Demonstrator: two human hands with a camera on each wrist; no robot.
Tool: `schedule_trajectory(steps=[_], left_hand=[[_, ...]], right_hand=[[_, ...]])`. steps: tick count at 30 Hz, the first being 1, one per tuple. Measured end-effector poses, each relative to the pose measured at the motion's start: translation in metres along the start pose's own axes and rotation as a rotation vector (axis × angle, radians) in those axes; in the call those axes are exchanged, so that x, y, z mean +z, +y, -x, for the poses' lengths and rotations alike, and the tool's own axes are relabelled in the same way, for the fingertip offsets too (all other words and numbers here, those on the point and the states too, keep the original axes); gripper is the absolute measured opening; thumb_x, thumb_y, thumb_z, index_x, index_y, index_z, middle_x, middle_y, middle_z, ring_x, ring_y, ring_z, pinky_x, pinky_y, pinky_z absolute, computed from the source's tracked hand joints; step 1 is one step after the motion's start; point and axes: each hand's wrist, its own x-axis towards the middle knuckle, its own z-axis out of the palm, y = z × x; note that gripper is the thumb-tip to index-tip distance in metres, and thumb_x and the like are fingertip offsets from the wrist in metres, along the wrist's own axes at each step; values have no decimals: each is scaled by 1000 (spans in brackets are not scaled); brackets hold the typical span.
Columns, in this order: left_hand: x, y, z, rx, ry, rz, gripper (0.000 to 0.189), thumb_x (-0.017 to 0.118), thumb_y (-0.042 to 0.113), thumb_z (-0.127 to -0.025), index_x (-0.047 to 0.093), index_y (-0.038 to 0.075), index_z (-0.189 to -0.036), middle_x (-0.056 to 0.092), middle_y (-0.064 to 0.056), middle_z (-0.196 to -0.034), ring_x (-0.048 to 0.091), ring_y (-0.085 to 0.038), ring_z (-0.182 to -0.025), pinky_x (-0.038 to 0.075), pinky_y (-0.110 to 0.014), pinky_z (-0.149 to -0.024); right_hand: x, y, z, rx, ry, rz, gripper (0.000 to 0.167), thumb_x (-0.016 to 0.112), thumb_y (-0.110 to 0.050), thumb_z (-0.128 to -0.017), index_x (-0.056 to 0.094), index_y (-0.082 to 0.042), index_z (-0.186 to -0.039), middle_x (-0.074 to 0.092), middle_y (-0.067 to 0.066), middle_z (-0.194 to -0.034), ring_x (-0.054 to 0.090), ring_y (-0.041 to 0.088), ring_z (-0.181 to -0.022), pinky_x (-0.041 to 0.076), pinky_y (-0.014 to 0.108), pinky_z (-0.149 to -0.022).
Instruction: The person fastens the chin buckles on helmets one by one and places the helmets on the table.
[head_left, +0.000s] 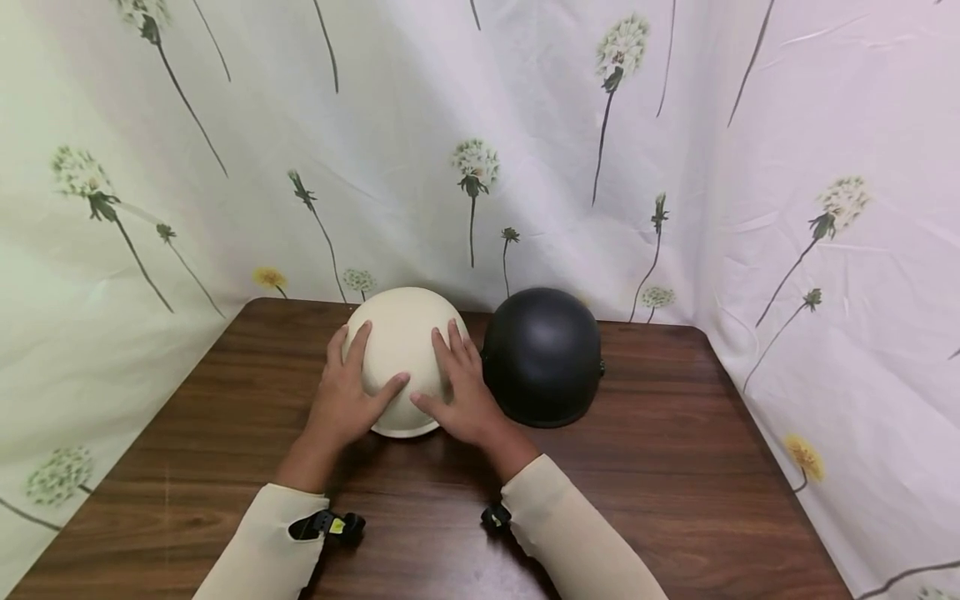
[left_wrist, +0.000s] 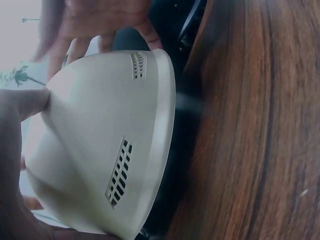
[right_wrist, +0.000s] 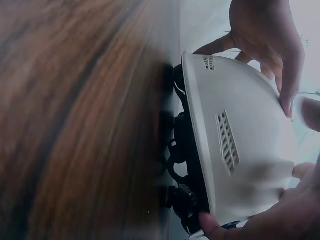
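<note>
The fingers (head_left: 358, 342) of both hands stood apart from one another and curved round the white helmet (head_left: 405, 333), holding it from its two sides. The left hand (head_left: 347, 404) gripped one flank and the right hand (head_left: 468, 404) the other, the thumbs on the near face of the dome, pointing toward each other with a gap between.

The white helmet was dome up, near the far edge of the bench (head_left: 435, 517), left of the middle. Slotted vents (right_wrist: 227, 142) ran along its side above the rim, and dark straps (right_wrist: 182, 150) showed beneath it; whether the rim touched the bench could not be told.

Just to the right, beside the right hand, the black helmet (head_left: 542, 358) sat dome up on the dark wood, a small knob (head_left: 602, 367) at its right side. Pale sleeves (head_left: 262, 550) covered the forearms, with black devices (head_left: 347, 527) at the wrists. Behind the bench hung a white cloth (head_left: 405, 125) printed with dandelions.
</note>
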Motion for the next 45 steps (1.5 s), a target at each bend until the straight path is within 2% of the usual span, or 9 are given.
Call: schedule_trajectory(steps=[3,7,12,17,26,34,41,42,45], left_hand=[[-3,1,0,-11,-17,12,98,74,52,-94,23,13,-168,16,-29,-167,40,-65,-136,43,-78,-98],[-5,0,2,-19,-30,19,99,73,53,-95,21,13,-169,15,-30,-168,39,-65,-137,43,-78,-98],[-8,3,5,-37,-47,44,100,72,54,-96,18,15,-170,13,-28,-169,39,-64,-138,43,-77,-99],[-12,7,8,-60,-55,96,101,72,51,-97,14,14,-170,11,-26,-169,43,-61,-136,43,-76,-101],[-17,13,13,-71,-56,163,104,72,49,-97,8,12,-170,12,-26,-167,42,-56,-137,40,-74,-105],[-23,19,19,-97,-67,242,102,69,44,-100,5,6,-169,11,-31,-165,33,-56,-144,32,-75,-111],[-29,25,26,-166,-75,345,98,66,43,-102,4,10,-170,9,-28,-168,21,-51,-152,27,-76,-113],[-30,26,27,-179,-74,360,97,66,43,-102,4,10,-170,9,-28,-169,21,-50,-152,27,-76,-114],[-30,27,29,-211,-79,417,95,63,42,-103,2,12,-170,9,-28,-168,22,-53,-150,44,-72,-103]], right_hand=[[-3,-1,0,-11,-16,43,103,80,-42,-92,16,-24,-170,-7,2,-177,-4,44,-161,20,71,-121],[-3,-3,-1,-7,-29,95,111,86,-39,-88,12,-27,-171,-9,-2,-177,-3,45,-161,23,70,-120],[-2,-8,1,8,-12,165,105,81,-45,-93,11,-32,-170,-9,-6,-177,-2,40,-162,31,79,-110],[-3,-14,3,-11,13,220,98,74,-53,-95,14,-34,-170,-5,-8,-177,1,39,-162,33,88,-96],[-8,-28,8,-76,65,301,92,75,-52,-95,26,-29,-169,6,-3,-178,10,39,-162,38,85,-96],[-17,-42,11,-127,104,366,88,79,-50,-92,36,-27,-166,16,-4,-176,15,38,-161,40,81,-97],[-24,-53,14,-201,127,434,85,78,-51,-93,41,-23,-163,25,0,-174,18,36,-161,45,67,-93],[-25,-54,15,-211,128,438,84,78,-51,-93,42,-22,-163,26,0,-174,18,35,-161,44,66,-93],[-27,-56,16,-239,133,436,84,78,-51,-93,43,-20,-162,28,2,-173,19,33,-161,42,63,-96]])
